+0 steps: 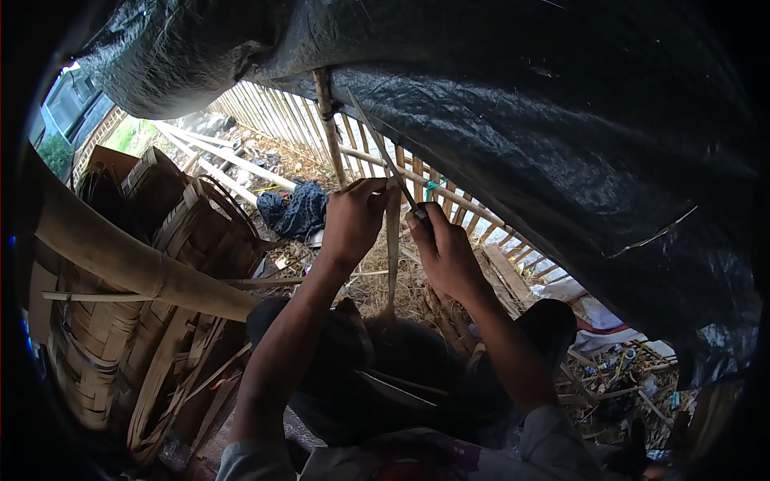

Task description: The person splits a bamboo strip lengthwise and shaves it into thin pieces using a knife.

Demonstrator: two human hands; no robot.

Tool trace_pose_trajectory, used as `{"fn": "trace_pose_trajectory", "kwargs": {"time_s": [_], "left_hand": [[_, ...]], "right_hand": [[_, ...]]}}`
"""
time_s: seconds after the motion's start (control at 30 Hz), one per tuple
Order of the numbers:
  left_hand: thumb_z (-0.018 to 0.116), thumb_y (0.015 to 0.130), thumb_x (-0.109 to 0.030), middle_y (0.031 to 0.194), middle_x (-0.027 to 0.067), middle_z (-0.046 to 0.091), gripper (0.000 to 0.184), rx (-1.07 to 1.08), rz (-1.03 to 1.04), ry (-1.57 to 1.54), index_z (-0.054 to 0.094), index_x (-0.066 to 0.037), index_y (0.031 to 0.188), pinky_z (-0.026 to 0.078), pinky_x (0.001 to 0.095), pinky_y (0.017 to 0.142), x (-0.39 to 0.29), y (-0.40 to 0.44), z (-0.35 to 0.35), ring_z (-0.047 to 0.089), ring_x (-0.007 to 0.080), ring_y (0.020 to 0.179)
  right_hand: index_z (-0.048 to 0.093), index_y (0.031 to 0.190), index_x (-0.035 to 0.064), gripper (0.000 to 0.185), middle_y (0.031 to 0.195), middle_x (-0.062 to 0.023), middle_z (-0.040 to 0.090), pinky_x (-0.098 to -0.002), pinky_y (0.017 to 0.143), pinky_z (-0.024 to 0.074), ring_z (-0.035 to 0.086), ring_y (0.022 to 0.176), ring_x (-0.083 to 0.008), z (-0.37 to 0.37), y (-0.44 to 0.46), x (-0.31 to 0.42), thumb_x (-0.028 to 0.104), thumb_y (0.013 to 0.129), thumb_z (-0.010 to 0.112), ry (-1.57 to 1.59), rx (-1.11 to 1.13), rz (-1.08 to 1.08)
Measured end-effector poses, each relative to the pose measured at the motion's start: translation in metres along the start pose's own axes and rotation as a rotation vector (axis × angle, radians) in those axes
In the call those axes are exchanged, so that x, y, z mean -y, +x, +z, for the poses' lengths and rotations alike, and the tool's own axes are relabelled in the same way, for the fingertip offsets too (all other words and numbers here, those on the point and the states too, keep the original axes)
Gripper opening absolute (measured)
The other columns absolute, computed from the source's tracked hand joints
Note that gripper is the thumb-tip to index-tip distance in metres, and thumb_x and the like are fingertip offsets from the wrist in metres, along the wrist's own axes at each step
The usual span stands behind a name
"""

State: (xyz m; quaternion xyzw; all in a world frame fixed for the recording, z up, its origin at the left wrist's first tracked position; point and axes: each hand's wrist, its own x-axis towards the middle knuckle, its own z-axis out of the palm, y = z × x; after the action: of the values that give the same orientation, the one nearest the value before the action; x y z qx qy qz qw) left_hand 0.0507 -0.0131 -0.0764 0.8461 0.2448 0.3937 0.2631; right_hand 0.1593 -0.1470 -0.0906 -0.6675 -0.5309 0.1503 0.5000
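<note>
My left hand (355, 218) is closed, its fingers pinching the top of a thin, flat bamboo strip (392, 248). The strip hangs down in front of my lap. To its right, my right hand (444, 250) is wrapped round the handle of a long knife (375, 138). The narrow blade slants up and to the left, passing close beside the strip's top end. Whether blade and strip touch, I cannot tell. My fingers hide most of the handle.
Woven bamboo baskets (104, 361) stand at the left, behind a thick bamboo pole (144, 263). A black tarp (545, 160) hangs low overhead and to the right. Ahead are a bamboo slat fence (273, 116), a dark cloth bundle (294, 210) and ground strewn with shavings (373, 293).
</note>
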Motion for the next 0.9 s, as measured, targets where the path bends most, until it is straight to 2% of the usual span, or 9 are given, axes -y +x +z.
{"fn": "trace_pose_trajectory", "kwargs": {"time_s": [0.17,0.27,0.37,0.5,0.57,0.63,0.7,0.77,0.9], "left_hand": [[0.064,0.087,-0.015,0.085,0.0181,0.069,0.016,0.04,-0.032,-0.034,0.069,-0.001,0.095,0.053,0.0392,0.064,0.003,-0.004,0.003,0.068,0.0338,0.075],[0.062,0.089,-0.032,0.07,0.0165,0.067,0.029,0.176,-0.075,0.171,0.068,-0.004,0.085,0.052,0.0436,0.06,0.01,-0.009,0.007,0.066,0.0363,0.067],[0.067,0.086,-0.031,0.069,0.0194,0.065,0.029,0.179,-0.126,0.23,0.065,-0.002,0.083,0.05,0.0425,0.058,0.004,-0.01,0.01,0.067,0.0364,0.068],[0.066,0.086,-0.033,0.083,0.0134,0.071,0.025,0.46,-0.049,0.438,0.07,-0.009,0.092,0.054,0.0389,0.068,0.003,-0.005,-0.019,0.069,0.0327,0.077],[0.069,0.085,-0.028,0.092,0.0115,0.072,0.025,0.542,-0.073,0.302,0.069,-0.009,0.102,0.055,0.0374,0.075,-0.02,0.009,-0.056,0.071,0.0276,0.083],[0.065,0.09,-0.02,0.101,0.0143,0.069,0.026,0.099,0.22,0.165,0.066,-0.001,0.108,0.052,0.0365,0.083,-0.05,0.025,-0.075,0.068,0.0257,0.095],[0.06,0.094,-0.02,0.109,0.0144,0.067,0.025,-0.116,0.558,0.254,0.065,-0.003,0.112,0.049,0.0386,0.089,-0.083,0.054,-0.096,0.064,0.0286,0.104],[0.054,0.097,-0.026,0.112,0.0139,0.067,0.03,-0.172,0.892,0.32,0.064,-0.005,0.117,0.048,0.0396,0.092,-0.108,0.091,-0.109,0.062,0.0291,0.109],[0.041,0.101,-0.043,0.132,0.0154,0.056,0.044,0.168,0.948,0.133,0.053,-0.017,0.134,0.035,0.0442,0.109,-0.098,0.142,-0.066,0.046,0.0299,0.13]], "right_hand": [[0.045,0.096,0.0017,0.028,0.068,-0.0187,0.058,-0.0445,0.052,0.0428,0.062,0.061,-0.0374,-0.001,-0.002,-0.001,0.029,0.101,0.046,-0.016,0.004,-0.004],[0.045,0.097,0.0017,0.029,0.068,-0.0192,0.058,-0.0443,0.053,0.0425,0.061,0.061,-0.0382,0.001,-0.004,-0.004,0.031,0.101,0.047,-0.007,0.018,0.019],[0.044,0.097,0.0017,0.03,0.067,-0.0192,0.057,-0.0445,0.052,0.0419,0.06,0.06,-0.0385,0.0,-0.007,0.0,0.031,0.101,0.047,-0.004,0.017,0.064],[0.044,0.098,0.0019,0.028,0.064,-0.0185,0.057,-0.0454,0.05,0.0408,0.061,0.058,-0.0389,-0.008,-0.008,0.005,0.029,0.1,0.049,-0.057,0.044,0.038],[0.045,0.098,0.0011,0.026,0.062,-0.018,0.057,-0.0447,0.049,0.0405,0.061,0.056,-0.0379,-0.009,-0.011,0.002,0.027,0.1,0.05,-0.02,0.046,0.028],[0.046,0.097,0.0002,0.025,0.062,-0.0182,0.058,-0.0428,0.048,0.0413,0.062,0.056,-0.0364,-0.01,-0.013,0.004,0.024,0.099,0.051,-0.035,0.029,0.032],[0.049,0.097,0.0003,0.029,0.063,-0.0113,0.049,-0.0363,0.054,0.0373,0.048,0.052,-0.0189,-0.011,-0.017,0.007,0.029,0.101,0.048,0.027,0.061,0.069],[0.05,0.097,0.0006,0.03,0.063,-0.0114,0.049,-0.0366,0.054,0.0377,0.048,0.053,-0.0197,-0.013,-0.016,0.011,0.031,0.101,0.048,0.023,0.094,0.112],[0.05,0.098,0.0009,0.032,0.065,-0.0126,0.052,-0.0374,0.056,0.0386,0.05,0.054,-0.0228,-0.016,-0.017,0.016,0.032,0.101,0.048,-0.017,0.086,0.109]]}}
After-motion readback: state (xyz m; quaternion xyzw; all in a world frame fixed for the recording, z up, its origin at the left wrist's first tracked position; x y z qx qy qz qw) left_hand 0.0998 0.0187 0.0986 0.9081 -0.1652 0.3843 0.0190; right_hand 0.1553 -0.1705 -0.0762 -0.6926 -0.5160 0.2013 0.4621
